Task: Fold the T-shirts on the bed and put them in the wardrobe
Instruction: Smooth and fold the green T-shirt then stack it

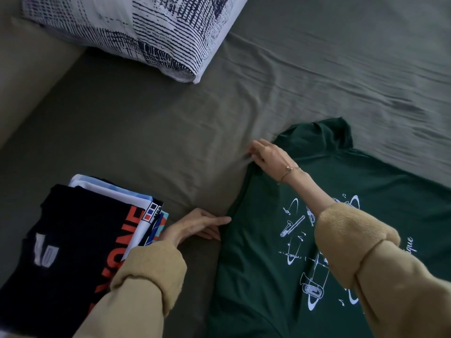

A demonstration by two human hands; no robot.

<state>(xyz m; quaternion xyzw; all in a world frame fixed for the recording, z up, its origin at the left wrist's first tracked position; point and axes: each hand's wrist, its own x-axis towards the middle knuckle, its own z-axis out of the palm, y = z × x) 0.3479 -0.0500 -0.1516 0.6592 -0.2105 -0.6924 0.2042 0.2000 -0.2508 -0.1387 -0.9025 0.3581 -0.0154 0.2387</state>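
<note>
Right hand reaches forward across the dark green T-shirt with white instrument print, fingers pinching its left shoulder edge. Left hand lies low, straight fingers pressing the shirt's left side edge. Shirt lies spread on the olive-grey bed sheet. Left of that grip: stack of folded T-shirts, navy on top. Beyond both grips: white pillow with navy line pattern.
</note>
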